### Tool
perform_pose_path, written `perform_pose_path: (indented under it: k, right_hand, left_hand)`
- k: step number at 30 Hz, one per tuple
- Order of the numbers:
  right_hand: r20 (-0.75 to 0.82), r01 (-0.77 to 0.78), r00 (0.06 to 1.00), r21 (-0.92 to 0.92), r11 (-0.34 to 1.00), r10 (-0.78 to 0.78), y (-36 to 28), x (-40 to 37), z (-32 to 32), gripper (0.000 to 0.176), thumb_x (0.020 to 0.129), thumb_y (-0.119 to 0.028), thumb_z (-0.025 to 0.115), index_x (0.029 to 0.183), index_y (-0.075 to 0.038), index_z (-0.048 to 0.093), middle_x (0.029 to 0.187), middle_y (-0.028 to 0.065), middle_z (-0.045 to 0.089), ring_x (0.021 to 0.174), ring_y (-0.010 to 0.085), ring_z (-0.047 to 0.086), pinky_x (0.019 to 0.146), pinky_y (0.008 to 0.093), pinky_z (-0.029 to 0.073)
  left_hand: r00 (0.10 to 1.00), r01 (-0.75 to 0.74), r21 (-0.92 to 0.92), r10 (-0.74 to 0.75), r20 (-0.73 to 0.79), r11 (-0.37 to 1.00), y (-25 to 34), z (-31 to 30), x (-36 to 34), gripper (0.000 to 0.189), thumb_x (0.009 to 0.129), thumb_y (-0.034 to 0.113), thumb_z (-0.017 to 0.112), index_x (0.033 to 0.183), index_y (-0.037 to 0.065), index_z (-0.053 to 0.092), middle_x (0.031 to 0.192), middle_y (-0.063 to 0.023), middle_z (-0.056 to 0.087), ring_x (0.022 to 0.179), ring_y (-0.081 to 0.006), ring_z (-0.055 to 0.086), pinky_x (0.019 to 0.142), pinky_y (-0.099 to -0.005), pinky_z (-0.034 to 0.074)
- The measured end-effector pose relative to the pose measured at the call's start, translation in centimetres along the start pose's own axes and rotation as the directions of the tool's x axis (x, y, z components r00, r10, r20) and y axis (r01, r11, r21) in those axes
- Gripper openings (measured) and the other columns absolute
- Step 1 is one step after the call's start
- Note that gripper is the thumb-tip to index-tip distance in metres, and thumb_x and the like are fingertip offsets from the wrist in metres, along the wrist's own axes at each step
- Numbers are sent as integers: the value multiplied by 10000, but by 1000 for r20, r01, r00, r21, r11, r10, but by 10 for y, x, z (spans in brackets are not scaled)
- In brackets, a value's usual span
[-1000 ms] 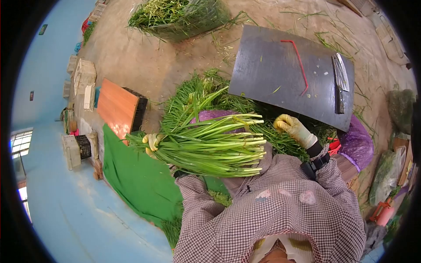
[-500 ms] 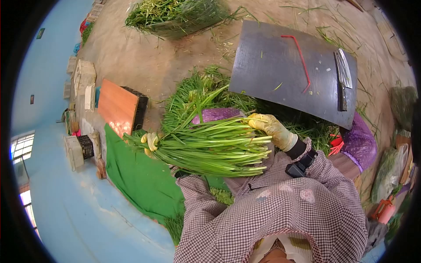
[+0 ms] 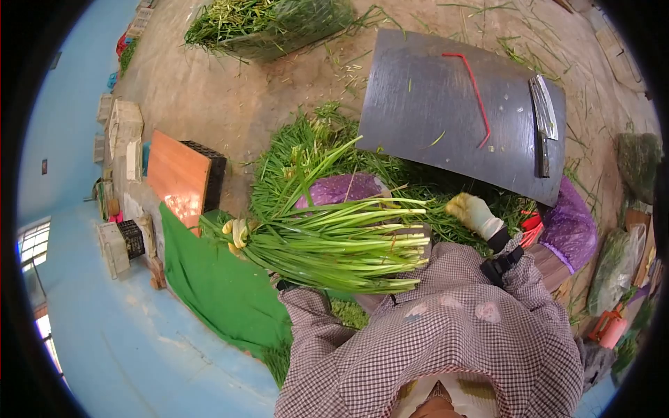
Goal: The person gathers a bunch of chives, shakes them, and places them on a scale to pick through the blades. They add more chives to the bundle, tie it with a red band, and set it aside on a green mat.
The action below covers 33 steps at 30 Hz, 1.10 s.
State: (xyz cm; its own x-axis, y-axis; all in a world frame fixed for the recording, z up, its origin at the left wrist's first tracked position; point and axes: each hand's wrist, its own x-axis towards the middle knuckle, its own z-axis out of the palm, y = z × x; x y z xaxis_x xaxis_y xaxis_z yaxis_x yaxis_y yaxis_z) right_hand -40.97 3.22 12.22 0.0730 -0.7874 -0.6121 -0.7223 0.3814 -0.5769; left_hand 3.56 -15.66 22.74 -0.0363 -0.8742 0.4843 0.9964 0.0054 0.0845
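A large bunch of long green leafy stalks, like garlic chives, lies across in front of my body. My left hand, in a yellowed glove, grips it near its left end, fingers wrapped round. The pale cut ends fan out to the right. My right hand, also gloved, is right of those ends and apart from them, above loose greens. Its fingers are curled; whatever they hold, if anything, is too small to make out. Purple covering shows over my leg behind the bunch.
A dark board ahead carries a knife and a bent red strip. Loose greens pile before me. An orange panel leans on a black crate at left, near green cloth. A bag of greens stands beyond.
My right hand has let go of the stalk ends and moved right, away from the bunch. My left hand keeps its grip; the bunch has dipped slightly.
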Motion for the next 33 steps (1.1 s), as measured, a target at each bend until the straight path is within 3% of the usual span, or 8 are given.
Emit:
perform_pose_path:
  k: [6, 9, 13, 19, 22, 25, 30, 33]
  right_hand:
    - [-81, 339, 773, 891, 301, -630, -119, 15, -52, 601, 1003, -367, 586, 1472, -21, 439, 1464, 178, 496, 1326, 291, 508, 1121, 394, 406]
    - [-11, 461, 619, 815, 351, -786, -161, 26, -62, 487, 1005, -328, 606, 1351, 12, 564, 1349, 146, 585, 1220, 230, 565, 1032, 358, 454]
    - [-65, 327, 802, 880, 344, -594, -176, 25, -48, 304, 978, -273, 648, 1089, 9, 680, 1053, 76, 659, 940, 172, 618, 817, 301, 504]
    - [-395, 743, 631, 60, 667, -667, -103, 22, -28, 174, 965, -182, 606, 1026, -34, 675, 991, 99, 651, 902, 260, 634, 794, 330, 515]
    - [-187, 192, 971, 220, 956, -152, -40, 6, -5, 239, 979, -259, 578, 1087, -68, 675, 1049, 129, 665, 968, 329, 638, 839, 398, 529]
    - [179, -40, 977, -375, 926, 114, -28, -14, -18, 307, 989, -315, 554, 1167, -93, 669, 1115, 142, 672, 1041, 330, 640, 889, 405, 527]
    - [-431, 607, 779, 336, 720, -456, -93, 16, -55, 381, 1014, -296, 531, 1285, -45, 620, 1227, 146, 658, 1108, 295, 640, 969, 373, 500]
    - [-33, 219, 860, 925, 310, -510, -148, 24, -70, 376, 1038, -292, 541, 1257, 1, 632, 1163, 89, 680, 1082, 171, 627, 945, 332, 501]
  left_hand:
    - [1000, 1, -10, -1, -14, 1000, -1, -1, 0, 269, 986, 199, 530, 1205, 49, 494, 840, 24, 511, 801, -112, 517, 942, -342, 461]
    - [1000, 4, -11, -4, -18, 1000, 1, 1, -1, 271, 985, 200, 530, 1207, 49, 494, 842, 26, 513, 804, -110, 519, 942, -341, 461]
    - [1000, 4, -30, -5, -28, 1000, -2, 8, -1, 276, 984, 205, 530, 1210, 51, 493, 856, 29, 519, 814, -101, 528, 943, -338, 464]
    - [997, -54, 3, 55, -52, 999, 3, 2, -5, 295, 981, 211, 527, 1224, 45, 506, 838, 33, 528, 812, -98, 535, 931, -323, 470]
    - [997, -56, 0, 56, -45, 998, 5, -1, -7, 296, 981, 210, 528, 1225, 45, 507, 836, 33, 528, 812, -98, 535, 931, -322, 470]
    - [998, -53, -4, 52, -38, 999, 7, -1, -8, 297, 980, 210, 528, 1225, 44, 508, 835, 33, 528, 812, -98, 535, 931, -322, 469]
    - [999, -36, -11, 35, -28, 999, 5, -3, -6, 299, 980, 210, 528, 1227, 43, 509, 832, 34, 528, 812, -98, 535, 931, -321, 469]
    - [1000, -23, -7, 22, -20, 1000, 7, -2, -4, 300, 980, 210, 529, 1228, 43, 510, 830, 34, 528, 812, -98, 535, 931, -320, 469]
